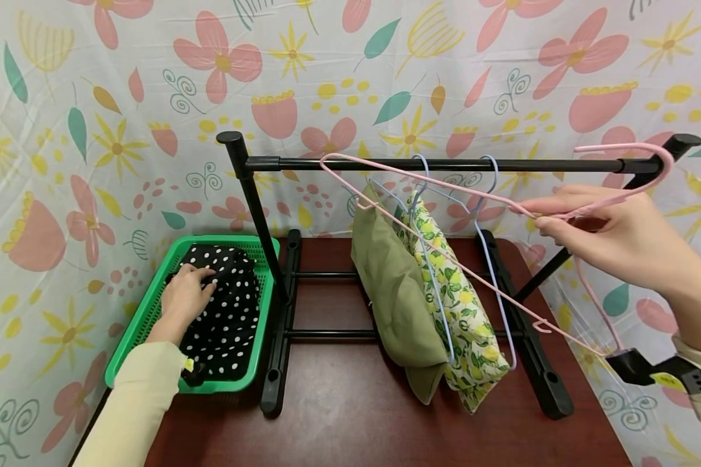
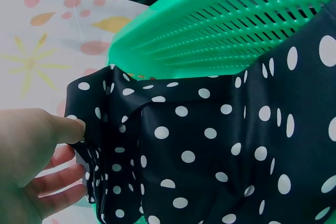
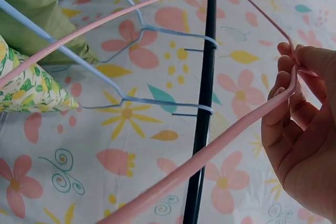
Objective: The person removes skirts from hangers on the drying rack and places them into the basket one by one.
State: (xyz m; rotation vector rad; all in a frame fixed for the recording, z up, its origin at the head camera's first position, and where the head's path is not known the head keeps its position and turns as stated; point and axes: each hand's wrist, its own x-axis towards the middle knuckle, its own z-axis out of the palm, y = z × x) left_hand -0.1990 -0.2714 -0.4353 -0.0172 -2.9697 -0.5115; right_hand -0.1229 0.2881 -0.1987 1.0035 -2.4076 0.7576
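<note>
My left hand (image 1: 187, 295) is over the green basket (image 1: 224, 387), pinching the edge of a black cloth with white polka dots (image 1: 228, 331). In the left wrist view the thumb presses on the front of the cloth's raised edge (image 2: 178, 111), and the fingertips are partly hidden behind it. My right hand (image 1: 625, 237) pinches a pink hanger (image 1: 668, 162) just below its hook. The hanger is held up in front of the rack, tilted down to the right, with no cloth on it. Whether the polka-dot cloth is a garment cannot be told.
A black rack (image 1: 292, 164) stands on the dark red table (image 1: 350, 421). An olive green cloth item (image 1: 385, 285) and a lemon-print one (image 1: 467, 311) hang from its bar on blue hangers (image 1: 495, 170). A flower-patterned curtain (image 1: 339, 58) covers the wall behind.
</note>
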